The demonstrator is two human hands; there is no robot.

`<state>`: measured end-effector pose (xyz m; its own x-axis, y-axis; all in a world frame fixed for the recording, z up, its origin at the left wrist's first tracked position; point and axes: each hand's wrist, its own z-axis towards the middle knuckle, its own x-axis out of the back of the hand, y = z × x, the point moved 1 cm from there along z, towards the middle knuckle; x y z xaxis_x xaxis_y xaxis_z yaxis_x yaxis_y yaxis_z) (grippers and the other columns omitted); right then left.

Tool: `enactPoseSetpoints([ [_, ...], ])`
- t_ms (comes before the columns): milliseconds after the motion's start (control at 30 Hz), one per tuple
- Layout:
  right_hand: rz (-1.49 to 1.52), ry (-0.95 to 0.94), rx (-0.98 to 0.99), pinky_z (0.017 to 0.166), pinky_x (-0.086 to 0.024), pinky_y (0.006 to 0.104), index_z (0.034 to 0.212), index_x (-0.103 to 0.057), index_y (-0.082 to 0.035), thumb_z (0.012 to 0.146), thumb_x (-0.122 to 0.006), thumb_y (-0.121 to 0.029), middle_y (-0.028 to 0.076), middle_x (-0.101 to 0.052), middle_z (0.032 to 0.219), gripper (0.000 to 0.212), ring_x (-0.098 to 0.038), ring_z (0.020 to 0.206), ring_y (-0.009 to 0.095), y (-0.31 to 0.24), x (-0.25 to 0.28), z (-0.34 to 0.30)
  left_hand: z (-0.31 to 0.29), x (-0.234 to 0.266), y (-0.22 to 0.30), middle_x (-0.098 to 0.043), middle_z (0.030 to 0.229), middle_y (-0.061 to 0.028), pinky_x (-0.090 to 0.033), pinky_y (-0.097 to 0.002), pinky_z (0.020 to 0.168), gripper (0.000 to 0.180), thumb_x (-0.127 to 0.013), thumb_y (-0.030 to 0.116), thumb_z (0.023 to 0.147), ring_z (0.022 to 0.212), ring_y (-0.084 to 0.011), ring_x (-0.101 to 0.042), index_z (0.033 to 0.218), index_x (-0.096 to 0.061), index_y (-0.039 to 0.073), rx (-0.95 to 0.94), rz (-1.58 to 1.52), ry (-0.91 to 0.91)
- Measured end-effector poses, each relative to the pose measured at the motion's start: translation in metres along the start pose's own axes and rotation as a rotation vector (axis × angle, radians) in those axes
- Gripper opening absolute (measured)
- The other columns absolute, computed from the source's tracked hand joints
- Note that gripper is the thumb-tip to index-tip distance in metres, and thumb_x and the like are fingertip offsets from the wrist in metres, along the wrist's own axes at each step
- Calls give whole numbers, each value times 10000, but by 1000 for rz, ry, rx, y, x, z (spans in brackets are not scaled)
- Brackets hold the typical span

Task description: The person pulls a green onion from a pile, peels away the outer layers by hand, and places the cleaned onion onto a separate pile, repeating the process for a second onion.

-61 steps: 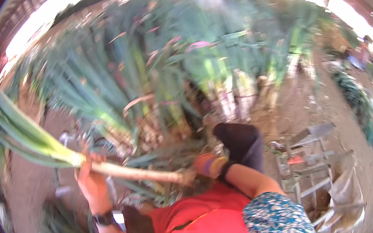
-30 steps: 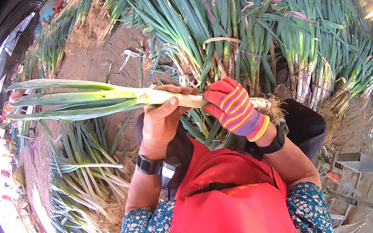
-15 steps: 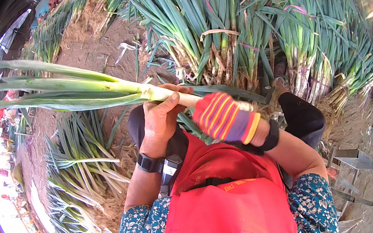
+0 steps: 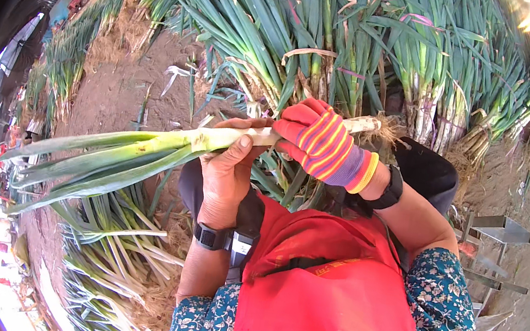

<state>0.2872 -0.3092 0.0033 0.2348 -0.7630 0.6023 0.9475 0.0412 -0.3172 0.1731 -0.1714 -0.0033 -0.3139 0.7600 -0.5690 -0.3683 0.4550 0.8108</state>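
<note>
A long green onion lies across my lap, its green leaves fanning out to the left and its pale shank ending in brown roots on the right. My bare left hand is closed around the shank just below where the leaves split, the thumb on top. In a red glove with yellow and purple stripes, my right hand wraps round the white shank nearer the roots. The root end sticks out past the glove.
Tied bundles of green onions stand upright ahead. A heap of loose green onions lies on the ground at my left. A metal stand with a flat plate is at my right. Soil and leaf scraps cover the ground.
The green onion has tilted, its root end rising and its leaf tips dropping and shifting right. My right hand has moved up slightly, and the roots now show beyond it.
</note>
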Motion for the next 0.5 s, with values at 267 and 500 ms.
enactPoseSetpoints([
  [267,-135,-214,190,619,-443,378,742,-540,-127,701,-610,-224,41,-532,767,126,-559,703,257,1,-12,2,-8,11,-9,-615,1068,-198,-498,-409,872,297,-701,94,789,1031,-309,-596,1048,-573,28,-11,17,59],
  [500,-131,-775,266,412,-405,382,557,-611,-104,682,-586,-169,74,-557,524,143,-564,492,275,-11,-76,-81,7,13,4,-632,1027,-173,-533,-468,862,218,-657,60,819,1000,-334,-612,1014,-589,-10,-136,-50,120],
])
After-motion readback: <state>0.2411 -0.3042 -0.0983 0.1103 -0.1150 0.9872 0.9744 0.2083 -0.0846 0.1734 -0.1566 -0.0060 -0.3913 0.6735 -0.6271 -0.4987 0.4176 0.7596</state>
